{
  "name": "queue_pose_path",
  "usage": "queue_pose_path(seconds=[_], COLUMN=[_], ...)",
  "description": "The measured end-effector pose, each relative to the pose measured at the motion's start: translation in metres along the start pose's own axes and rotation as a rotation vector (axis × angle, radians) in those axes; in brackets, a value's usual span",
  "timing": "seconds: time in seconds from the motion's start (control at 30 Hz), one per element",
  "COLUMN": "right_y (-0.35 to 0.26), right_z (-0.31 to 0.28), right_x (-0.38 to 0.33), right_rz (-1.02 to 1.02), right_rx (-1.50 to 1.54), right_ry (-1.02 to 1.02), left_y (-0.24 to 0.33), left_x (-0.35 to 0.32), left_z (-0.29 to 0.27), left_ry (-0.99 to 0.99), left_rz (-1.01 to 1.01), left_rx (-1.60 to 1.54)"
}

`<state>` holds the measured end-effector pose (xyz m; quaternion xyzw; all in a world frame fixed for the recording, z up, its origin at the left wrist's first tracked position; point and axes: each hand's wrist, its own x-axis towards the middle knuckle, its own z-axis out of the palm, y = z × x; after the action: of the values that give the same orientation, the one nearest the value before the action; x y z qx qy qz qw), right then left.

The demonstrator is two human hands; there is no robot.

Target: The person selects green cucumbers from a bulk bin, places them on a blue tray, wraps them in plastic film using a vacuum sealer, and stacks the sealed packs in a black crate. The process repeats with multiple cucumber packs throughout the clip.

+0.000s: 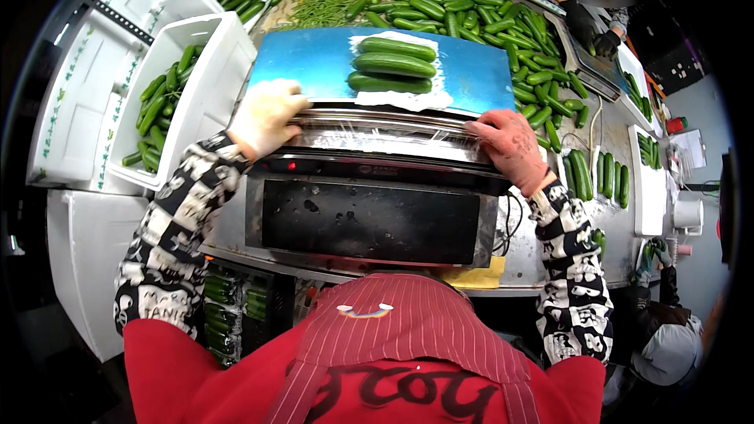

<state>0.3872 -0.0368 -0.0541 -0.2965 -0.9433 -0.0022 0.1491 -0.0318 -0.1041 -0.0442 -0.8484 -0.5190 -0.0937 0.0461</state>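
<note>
Head view shows both hands pressed onto a shiny sheet of clear cling film (385, 132) stretched across the front edge of a steel wrapping machine (369, 216). The left hand (265, 116), in a pale glove, has its grip closed down on the film's left end, fingers curled over the edge; the right hand (509, 145), in a reddish glove, lies flatter on the film's right end, and I cannot tell whether its fingers pinch the film or only press on it.

Just beyond the two grips, between them and a little further away, sits a white foam tray holding three dark green cucumbers (393, 64) laid side by side on a blue flat plate (314, 59). The film looks thin, light and clingy, likely to wrinkle or stick to itself, so holding it at both ends and keeping it taut seems the sound way to take it. The tray looks light and easily dented, the cucumbers firm and smooth; the tray's long sides seem the best hold.

Left of the left grip stands a white foam box with green cucumbers (169, 106). Further off, a steel table (585, 255) carries a loose heap of green cucumbers (487, 23). Right of the right grip lie more cucumbers on white trays (609, 177). Another person's dark-gloved hands (591, 30) work at the far right.
</note>
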Motion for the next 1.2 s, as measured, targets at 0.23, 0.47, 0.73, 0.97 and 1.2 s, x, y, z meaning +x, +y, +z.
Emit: queue_pose_path(seconds=[0.23,0.47,0.73,0.97,1.2], right_y=[-0.032,-0.114,0.020,0.015,0.018], right_z=[0.039,-0.088,0.004,0.065,0.075], right_x=[-0.018,-0.023,0.146,0.127,0.096], right_rz=[0.061,0.301,0.205,0.513,0.448], right_rx=[0.126,0.998,0.287,0.103,0.560], right_ry=[0.243,0.436,0.434,0.126,0.238], left_y=[0.004,0.060,-0.028,-0.021,0.006], left_x=[-0.022,-0.034,0.137,0.116,0.104], left_z=[0.044,-0.063,0.017,0.084,0.066], left_ry=[0.054,0.564,0.359,0.134,0.479], left_rz=[0.019,-0.251,-0.465,-0.459,-0.600], left_rx=[-0.546,-1.660,-0.657,-0.659,-0.987])
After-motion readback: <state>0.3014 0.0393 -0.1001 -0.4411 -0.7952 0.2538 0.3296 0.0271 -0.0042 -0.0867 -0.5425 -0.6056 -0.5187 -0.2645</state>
